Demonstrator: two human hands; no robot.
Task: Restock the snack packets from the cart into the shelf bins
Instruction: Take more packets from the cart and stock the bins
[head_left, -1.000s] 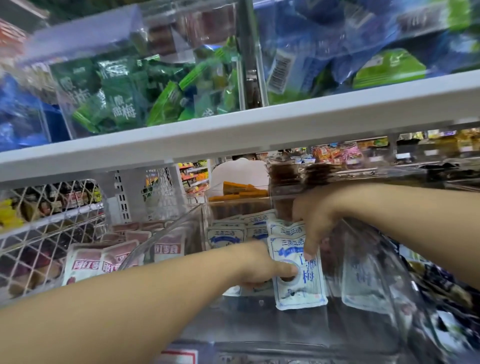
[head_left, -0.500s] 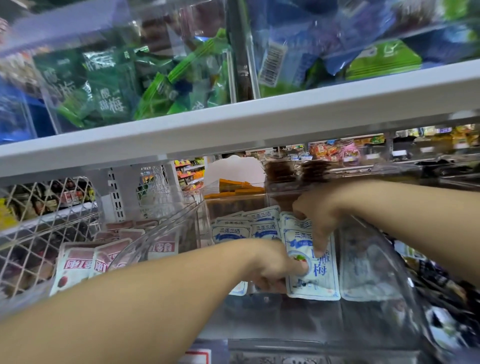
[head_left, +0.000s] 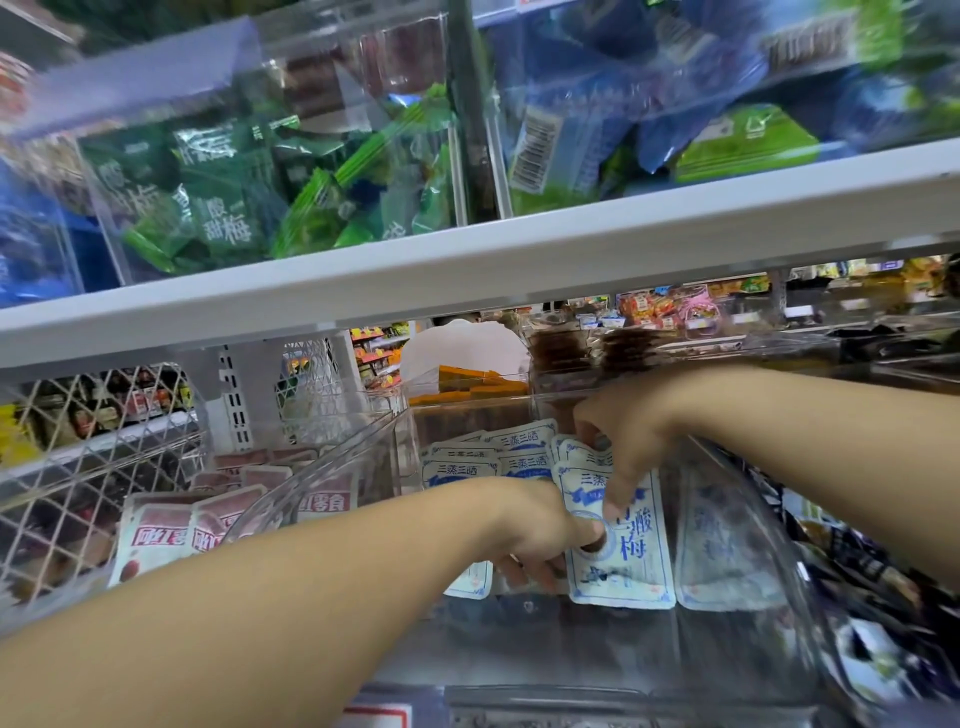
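Note:
Both my hands reach into a clear plastic shelf bin (head_left: 737, 525) that holds several white-and-blue snack packets (head_left: 519, 452) standing in a row. My left hand (head_left: 540, 535) grips the front white-and-blue packet (head_left: 636, 566) at its left edge, thumb on its face. My right hand (head_left: 618, 441) comes from the right over the bin and pinches the top of that same packet, one finger pressed down on its face. The cart is out of view.
Left of the bin lie pink-and-white packets (head_left: 156, 535) beside a white wire mesh basket (head_left: 67, 493). A white shelf board (head_left: 467, 265) runs overhead with clear bins of green packets (head_left: 223, 208) and blue packets (head_left: 623, 104). Dark packets (head_left: 872, 587) fill the bin at right.
The front packet has been shifted a little to the right and stood straighter in the bin. Both hands stay on it; the view has tilted slightly.

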